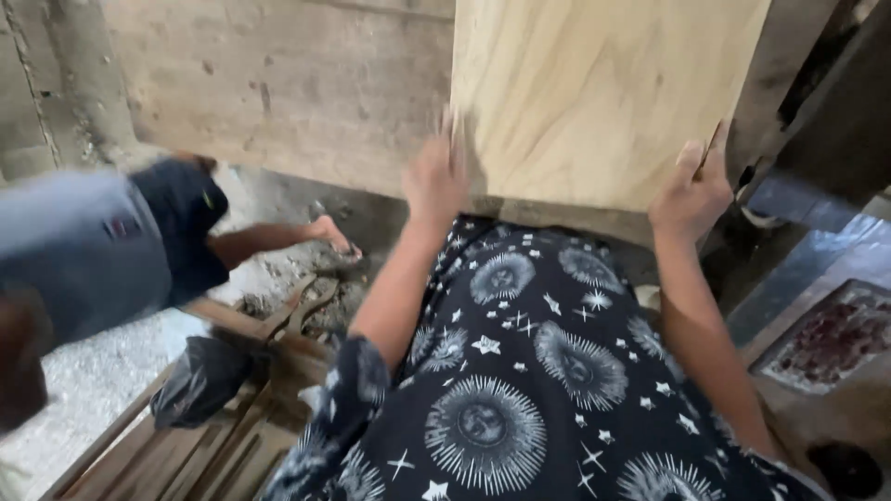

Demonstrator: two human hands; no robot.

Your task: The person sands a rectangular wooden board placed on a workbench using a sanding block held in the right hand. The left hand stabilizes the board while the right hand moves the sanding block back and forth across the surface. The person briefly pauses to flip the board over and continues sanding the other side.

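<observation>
A large, pale, flat plywood panel (603, 93) is held upright in front of the wearer's chest, its lower edge level with both hands and its upper part running out of the top of the view.

The left hand (434, 181) is blurred; it grips the panel's left edge near the bottom corner, fingers (449, 130) pointing up along the edge, though how far they curl round it cannot be told. The right hand (691, 195) clasps the lower right corner, fingers (716, 139) wrapped over the right edge and thumb lying against the near face. The panel thus sits between the two hands, pinched at its lower corners only, with most of its area above them.

Risks, as a judgement: with so low a hold, the tall panel could tip forward or sideways, and a thin edge may slip through or press hard into bare fingers. A second person in a grey shirt and dark shorts (111, 241) crouches at the left near dark wooden slats (186, 455) and a dark bag (200, 380) on the ground; a swinging or dropped panel could strike that person, and the cluttered footing could cause a stumble.
</observation>
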